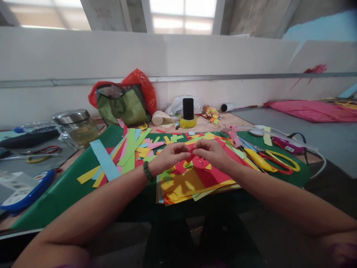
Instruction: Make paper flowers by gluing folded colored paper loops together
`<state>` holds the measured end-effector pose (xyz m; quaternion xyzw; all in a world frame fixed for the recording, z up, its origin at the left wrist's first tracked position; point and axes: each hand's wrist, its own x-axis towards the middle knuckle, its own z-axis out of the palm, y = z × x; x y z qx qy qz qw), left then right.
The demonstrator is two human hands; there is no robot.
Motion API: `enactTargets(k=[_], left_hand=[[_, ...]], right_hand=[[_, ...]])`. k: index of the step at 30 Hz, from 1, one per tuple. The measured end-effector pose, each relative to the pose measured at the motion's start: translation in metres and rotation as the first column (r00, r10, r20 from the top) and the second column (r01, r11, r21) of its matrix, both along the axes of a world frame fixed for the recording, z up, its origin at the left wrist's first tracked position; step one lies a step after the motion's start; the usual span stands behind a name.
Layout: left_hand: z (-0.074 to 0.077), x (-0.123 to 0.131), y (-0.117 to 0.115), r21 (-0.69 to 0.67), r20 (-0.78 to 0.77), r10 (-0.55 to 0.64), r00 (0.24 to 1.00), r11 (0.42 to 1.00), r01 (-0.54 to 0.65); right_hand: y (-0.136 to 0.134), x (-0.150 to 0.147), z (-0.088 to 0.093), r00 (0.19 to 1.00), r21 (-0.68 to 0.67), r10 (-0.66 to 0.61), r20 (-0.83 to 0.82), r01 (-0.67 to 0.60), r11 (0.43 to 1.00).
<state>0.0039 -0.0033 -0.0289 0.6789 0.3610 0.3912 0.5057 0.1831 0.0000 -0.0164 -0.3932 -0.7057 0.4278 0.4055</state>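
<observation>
Above the middle of the table, my left hand and my right hand meet with their fingertips pinched. Between them is a small red paper piece, partly covered by the fingers. Under both hands lies a stack of coloured paper sheets, yellow and red on top, with small cut pieces scattered over it. Left of the stack, paper strips in green, blue, pink and yellow lie in a loose heap. A green bead bracelet circles my left wrist.
Scissors with yellow and red handles lie at right, near a pink glue gun and its cable. A glass jar stands at left. Behind are a green bag, a phone on yellow tape, and a paper pompom.
</observation>
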Motion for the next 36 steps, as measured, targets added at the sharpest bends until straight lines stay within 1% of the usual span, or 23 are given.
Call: enactTargets(k=[3,7,11,15,17,19,21,23,26,29,32,34,36], left_hand=[[0.001,0.001,-0.002,0.000,-0.017,-0.011,1.000,1.000,0.011],[0.006,0.000,-0.006,-0.004,-0.041,-0.008,0.999,1.000,0.008],[0.010,0.000,-0.008,0.029,-0.081,-0.026,0.996,0.999,0.029],[0.010,0.000,-0.008,0.058,-0.103,-0.030,0.994,0.998,0.036],[0.009,0.000,-0.007,0.055,-0.110,-0.032,0.993,0.998,0.038],[0.009,-0.002,-0.007,0.035,-0.100,-0.035,0.994,0.999,0.038],[0.010,-0.004,-0.006,0.008,-0.085,-0.029,0.996,1.000,0.030],[0.013,-0.006,-0.006,-0.010,-0.079,-0.011,0.997,1.000,0.011],[0.022,-0.010,-0.006,-0.011,-0.077,0.029,0.997,0.999,-0.030],[0.036,-0.014,-0.006,0.010,-0.068,0.089,0.994,0.996,-0.088],[0.054,-0.014,-0.005,0.028,-0.073,0.139,0.988,0.990,-0.138],[0.067,-0.011,-0.006,0.008,-0.089,0.171,0.981,0.985,-0.171],[0.078,-0.004,-0.009,-0.022,-0.099,0.208,0.973,0.977,-0.211]], right_hand=[[-0.002,0.001,-0.003,1.000,0.029,0.018,0.019,-0.019,0.999],[-0.003,0.004,0.000,0.999,0.031,0.036,0.035,-0.037,0.999],[-0.002,0.005,0.002,0.998,0.021,0.035,0.055,-0.036,0.999],[-0.003,0.004,0.001,0.997,0.020,0.033,0.072,-0.035,0.999],[-0.005,0.006,0.002,0.998,0.020,0.039,0.044,-0.040,0.999],[-0.008,0.012,0.003,0.999,0.022,0.019,-0.030,-0.018,1.000],[-0.013,0.024,0.003,0.993,0.022,-0.035,-0.115,0.037,0.999],[-0.021,0.041,0.000,0.978,0.017,-0.110,-0.178,0.115,0.993],[-0.041,0.075,-0.013,0.947,-0.016,-0.251,-0.200,0.253,0.967],[-0.065,0.110,-0.031,0.895,-0.071,-0.413,-0.167,0.407,0.911],[-0.085,0.140,-0.047,0.817,-0.102,-0.555,-0.156,0.546,0.832],[-0.094,0.155,-0.053,0.775,-0.115,-0.615,-0.142,0.604,0.788],[-0.101,0.163,-0.054,0.753,-0.124,-0.646,-0.125,0.634,0.764]])
